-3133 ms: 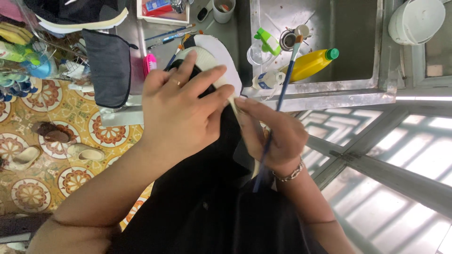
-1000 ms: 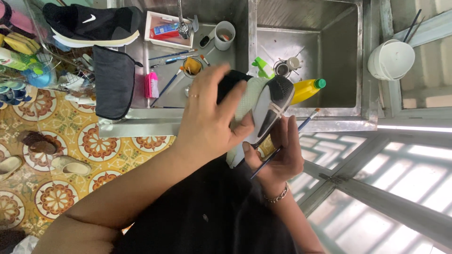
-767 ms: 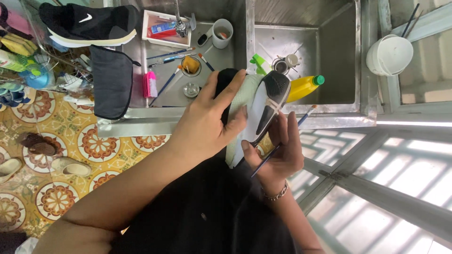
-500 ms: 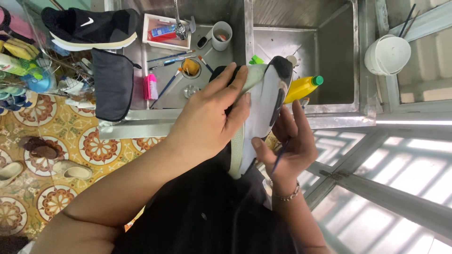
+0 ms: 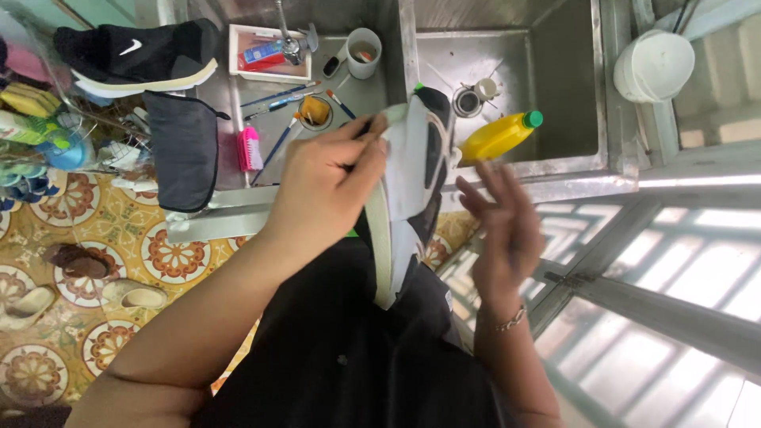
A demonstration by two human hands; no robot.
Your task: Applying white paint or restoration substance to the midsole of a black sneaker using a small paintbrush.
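Two bare arms reach out from a black garment (image 5: 349,357) that covers the lap. No sleeves show on either forearm. The left hand (image 5: 321,186) wears nothing visible. The right hand (image 5: 503,226) is bare too, with a thin silver chain bracelet (image 5: 510,321) around its wrist.

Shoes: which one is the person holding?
The white-soled shoe, gripped by the left hand over the sink's rim; the black shoe lies untouched on the counter.

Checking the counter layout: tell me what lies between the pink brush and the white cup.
In the head view, between the pink brush and the white cup lie a small round pot of yellow stuff and several thin paintbrushes on the steel counter.
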